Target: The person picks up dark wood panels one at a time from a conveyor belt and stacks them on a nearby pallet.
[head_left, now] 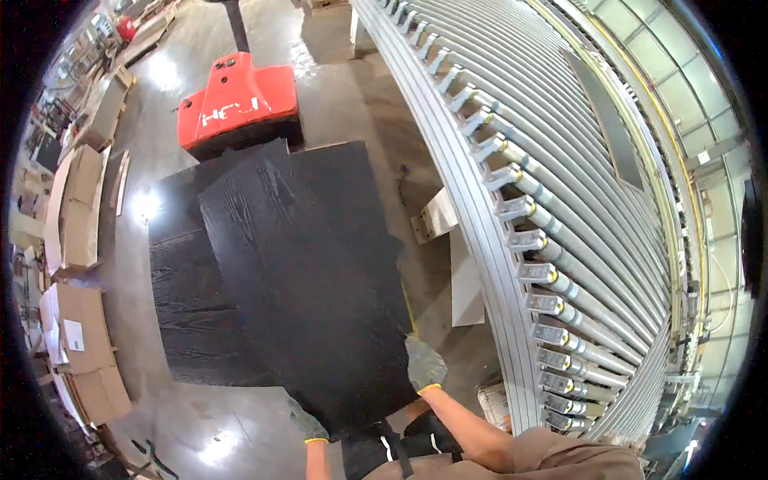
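I hold a large black wood-grain board [296, 280] tilted above a stack of similar black boards [188, 304]. My left hand [308, 424], in a grey glove with a yellow cuff, grips the board's near bottom edge. My right hand [424, 364], gloved the same way, grips the board's near right corner. The board's far end points toward a red pallet truck [240, 100].
A long roller conveyor [552, 200] with grey rollers runs along my right side. Cardboard boxes [80, 336] line the left edge of the concrete floor [352, 104]. A white support bracket [464, 272] stands under the conveyor beside the stack.
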`<act>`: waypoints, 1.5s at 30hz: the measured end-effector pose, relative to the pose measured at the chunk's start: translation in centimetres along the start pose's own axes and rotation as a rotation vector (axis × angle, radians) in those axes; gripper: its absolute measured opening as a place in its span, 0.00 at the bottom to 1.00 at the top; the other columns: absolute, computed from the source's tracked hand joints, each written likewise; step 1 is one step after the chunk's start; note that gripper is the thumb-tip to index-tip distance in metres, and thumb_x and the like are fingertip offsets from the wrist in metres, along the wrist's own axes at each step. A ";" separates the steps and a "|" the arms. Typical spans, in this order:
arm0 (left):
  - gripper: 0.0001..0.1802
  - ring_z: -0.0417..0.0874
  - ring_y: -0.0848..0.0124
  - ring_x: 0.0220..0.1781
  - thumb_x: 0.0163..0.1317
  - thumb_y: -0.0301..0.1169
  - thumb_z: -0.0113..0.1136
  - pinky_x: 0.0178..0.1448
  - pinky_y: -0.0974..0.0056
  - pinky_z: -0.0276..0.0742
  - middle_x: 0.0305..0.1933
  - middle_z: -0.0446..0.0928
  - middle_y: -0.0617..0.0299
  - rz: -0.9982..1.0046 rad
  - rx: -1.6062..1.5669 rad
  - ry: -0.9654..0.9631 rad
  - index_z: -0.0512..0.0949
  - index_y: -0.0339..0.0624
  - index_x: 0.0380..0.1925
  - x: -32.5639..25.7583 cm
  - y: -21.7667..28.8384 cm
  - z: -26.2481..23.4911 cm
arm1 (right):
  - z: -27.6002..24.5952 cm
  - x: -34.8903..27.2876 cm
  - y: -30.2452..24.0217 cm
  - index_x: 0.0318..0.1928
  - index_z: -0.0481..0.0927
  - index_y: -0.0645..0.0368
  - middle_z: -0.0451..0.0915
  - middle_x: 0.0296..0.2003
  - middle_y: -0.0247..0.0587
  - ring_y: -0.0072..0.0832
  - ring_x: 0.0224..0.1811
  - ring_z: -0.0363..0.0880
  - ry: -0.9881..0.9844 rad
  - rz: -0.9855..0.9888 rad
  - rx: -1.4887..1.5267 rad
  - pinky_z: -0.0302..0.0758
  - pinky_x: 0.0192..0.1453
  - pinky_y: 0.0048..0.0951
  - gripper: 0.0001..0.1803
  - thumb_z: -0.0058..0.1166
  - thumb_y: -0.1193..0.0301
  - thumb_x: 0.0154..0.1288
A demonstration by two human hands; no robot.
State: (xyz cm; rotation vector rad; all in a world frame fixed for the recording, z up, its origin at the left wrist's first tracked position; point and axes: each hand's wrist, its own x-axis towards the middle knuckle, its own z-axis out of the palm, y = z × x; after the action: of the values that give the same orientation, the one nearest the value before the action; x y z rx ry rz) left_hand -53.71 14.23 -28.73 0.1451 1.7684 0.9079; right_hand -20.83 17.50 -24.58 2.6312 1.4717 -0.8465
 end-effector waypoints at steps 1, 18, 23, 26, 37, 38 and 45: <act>0.45 0.64 0.62 0.73 0.71 0.61 0.47 0.77 0.56 0.59 0.77 0.60 0.56 0.012 0.040 0.002 0.58 0.38 0.75 -1.4 -1.2 -0.2 | -0.4 -1.8 2.1 0.60 0.78 0.47 0.82 0.55 0.38 0.45 0.50 0.83 0.042 -0.009 -0.016 0.80 0.53 0.47 0.20 0.39 0.64 0.74; 0.23 0.80 0.53 0.60 0.76 0.40 0.49 0.67 0.56 0.72 0.62 0.78 0.45 0.841 0.865 -0.482 0.76 0.34 0.61 -23.3 -8.9 12.4 | -6.9 -23.8 32.7 0.57 0.80 0.55 0.83 0.48 0.50 0.44 0.49 0.81 0.695 0.430 0.370 0.77 0.52 0.43 0.19 0.38 0.62 0.79; 0.26 0.84 0.54 0.55 0.69 0.22 0.49 0.55 0.52 0.80 0.58 0.81 0.52 1.552 1.136 -0.678 0.72 0.49 0.67 -26.1 -11.6 15.5 | -8.5 -30.7 35.9 0.62 0.75 0.71 0.79 0.59 0.51 0.35 0.61 0.75 0.864 0.647 1.041 0.68 0.67 0.34 0.33 0.44 0.50 0.78; 0.26 0.78 0.48 0.64 0.70 0.27 0.41 0.67 0.52 0.74 0.66 0.74 0.43 1.331 1.245 -0.924 0.71 0.50 0.68 -28.9 -13.2 18.6 | -3.2 -31.5 40.7 0.62 0.76 0.72 0.79 0.59 0.52 0.39 0.60 0.75 1.059 0.675 1.590 0.68 0.66 0.35 0.36 0.47 0.47 0.75; 0.28 0.76 0.42 0.66 0.74 0.31 0.38 0.70 0.49 0.71 0.70 0.68 0.39 1.524 1.580 -0.962 0.64 0.69 0.71 -28.9 -9.9 23.7 | -5.7 -34.6 41.5 0.72 0.67 0.58 0.79 0.58 0.47 0.43 0.53 0.79 0.256 0.645 1.551 0.75 0.60 0.40 0.37 0.61 0.56 0.68; 0.28 0.76 0.42 0.65 0.74 0.31 0.38 0.70 0.49 0.71 0.70 0.68 0.40 1.509 1.588 -0.956 0.64 0.69 0.72 -29.4 -9.8 24.1 | -6.2 -34.7 41.3 0.71 0.68 0.57 0.79 0.58 0.46 0.42 0.52 0.79 0.290 0.589 1.640 0.77 0.57 0.40 0.36 0.61 0.55 0.68; 0.26 0.75 0.44 0.66 0.73 0.33 0.43 0.71 0.48 0.69 0.68 0.70 0.41 1.541 1.490 -0.948 0.66 0.63 0.71 -31.6 -9.7 22.7 | 2.2 -28.1 48.5 0.67 0.72 0.54 0.81 0.53 0.42 0.40 0.47 0.83 0.407 0.369 1.888 0.84 0.42 0.44 0.32 0.60 0.53 0.69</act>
State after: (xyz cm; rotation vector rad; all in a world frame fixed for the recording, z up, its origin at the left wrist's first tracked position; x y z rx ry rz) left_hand -18.41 2.86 -13.44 2.5872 0.7573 0.0508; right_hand 5.02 -32.29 -25.44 3.9332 -0.5724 -2.5333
